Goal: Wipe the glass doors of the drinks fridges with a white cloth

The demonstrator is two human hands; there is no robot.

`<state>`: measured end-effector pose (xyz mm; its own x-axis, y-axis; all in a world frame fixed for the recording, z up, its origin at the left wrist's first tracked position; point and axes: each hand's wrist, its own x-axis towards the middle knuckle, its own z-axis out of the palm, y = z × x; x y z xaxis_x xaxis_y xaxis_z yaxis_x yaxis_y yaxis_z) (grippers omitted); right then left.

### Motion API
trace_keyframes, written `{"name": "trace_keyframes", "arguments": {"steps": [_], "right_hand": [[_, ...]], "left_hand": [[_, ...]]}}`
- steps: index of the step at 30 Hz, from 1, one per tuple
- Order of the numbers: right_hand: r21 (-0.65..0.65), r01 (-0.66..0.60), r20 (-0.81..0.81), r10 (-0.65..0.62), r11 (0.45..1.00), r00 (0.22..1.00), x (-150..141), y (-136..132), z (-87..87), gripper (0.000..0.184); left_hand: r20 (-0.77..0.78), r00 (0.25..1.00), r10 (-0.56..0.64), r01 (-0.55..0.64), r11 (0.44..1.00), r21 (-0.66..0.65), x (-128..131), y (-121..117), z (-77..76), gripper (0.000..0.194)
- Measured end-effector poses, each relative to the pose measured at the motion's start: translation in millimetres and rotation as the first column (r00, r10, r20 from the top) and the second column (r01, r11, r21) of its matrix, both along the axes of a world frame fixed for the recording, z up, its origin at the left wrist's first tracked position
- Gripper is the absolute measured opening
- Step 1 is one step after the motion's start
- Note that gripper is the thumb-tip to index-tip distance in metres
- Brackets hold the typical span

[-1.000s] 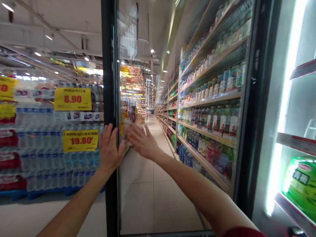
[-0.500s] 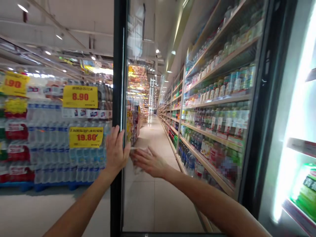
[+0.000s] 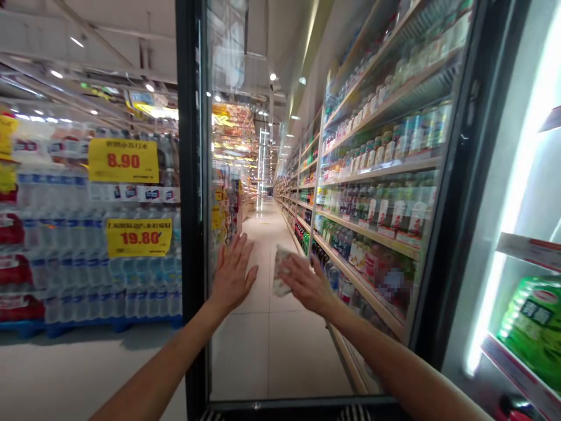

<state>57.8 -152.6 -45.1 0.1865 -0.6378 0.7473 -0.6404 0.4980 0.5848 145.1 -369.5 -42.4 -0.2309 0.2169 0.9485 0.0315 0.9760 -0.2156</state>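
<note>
In the head view, a glass door (image 3: 245, 356) with a black frame (image 3: 191, 193) stands open in front of me. My left hand (image 3: 232, 272) lies against the glass just right of that frame, fingers stretched out and nothing in it. My right hand (image 3: 309, 283) presses a pale, crumpled cloth (image 3: 279, 272) to the pane, its fingers laid over the cloth. A short gap separates the two hands. Part of the cloth is hidden under my right fingers.
Stacked packs of water bottles (image 3: 70, 234) with yellow price signs (image 3: 123, 161) stand at left. Shelves of drinks (image 3: 385, 146) and an aisle floor (image 3: 298, 345) show in the glass. At right is a lit cooler holding a large green pack (image 3: 537, 327).
My left hand has shifted from the door frame's edge onto the glass, to the right. My right hand and the cloth have moved right, away from the frame. The view has turned slightly right.
</note>
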Motion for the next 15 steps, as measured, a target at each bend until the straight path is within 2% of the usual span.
{"name": "trace_keyframes", "arguments": {"steps": [1, 3, 5, 6, 8, 10, 11, 12, 13, 15], "right_hand": [[-0.104, 0.032, 0.031, -0.029, 0.994, 0.999, -3.4, 4.2, 6.5, 0.041], [-0.32, 0.117, 0.115, -0.084, 0.94, 0.99, -9.2, 10.1, 21.5, 0.042], [-0.381, 0.162, 0.16, -0.108, 0.91, 0.981, -11.1, 13.7, 22.9, 0.044], [-0.341, 0.152, 0.149, -0.106, 0.928, 0.983, -10.4, 15.5, 15.7, 0.044], [-0.154, 0.095, 0.086, -0.082, 0.983, 0.993, -8.0, 20.8, -8.1, 0.043], [0.038, 0.047, 0.018, -0.047, 0.998, 0.999, -8.4, 28.5, -27.2, 0.042], [0.067, 0.038, -0.003, -0.037, 0.997, 0.999, -10.1, 32.9, -29.4, 0.041], [0.033, 0.045, -0.007, -0.045, 0.998, 0.999, -12.5, 37.2, -25.8, 0.04], [-0.061, 0.07, 0.011, -0.069, 0.996, 0.998, -15.4, 41.1, -17.5, 0.039], [-0.313, 0.148, 0.089, -0.126, 0.938, 0.988, -20.5, 46.4, 3.3, 0.041]], "left_hand": [[0.002, 1.0, 0.003, -0.003, 1.0, -0.008, -2.5, 2.5, -2.2, 0.057], [-0.013, 1.0, 0.001, -0.001, 1.0, -0.017, -7.3, 9.0, -4.7, 0.056], [-0.019, 1.0, -0.01, 0.009, 1.0, -0.025, -11.5, 16.5, -5.7, 0.056], [-0.021, 1.0, -0.014, 0.013, 0.999, -0.03, -13.2, 20.1, -6.0, 0.055], [-0.012, 1.0, -0.02, 0.019, 0.999, -0.042, -15.7, 26.1, -6.9, 0.054], [-0.003, 1.0, -0.02, 0.02, 0.998, -0.052, -17.8, 30.1, -7.9, 0.053], [-0.005, 1.0, -0.021, 0.021, 0.998, -0.055, -19.1, 31.7, -8.1, 0.053], [-0.014, 1.0, -0.024, 0.023, 0.998, -0.058, -20.5, 33.3, -8.2, 0.053], [-0.025, 0.999, -0.029, 0.027, 0.998, -0.059, -22.0, 35.2, -8.2, 0.053], [-0.043, 0.998, -0.041, 0.038, 0.997, -0.065, -25.5, 40.2, -8.0, 0.055]]}}
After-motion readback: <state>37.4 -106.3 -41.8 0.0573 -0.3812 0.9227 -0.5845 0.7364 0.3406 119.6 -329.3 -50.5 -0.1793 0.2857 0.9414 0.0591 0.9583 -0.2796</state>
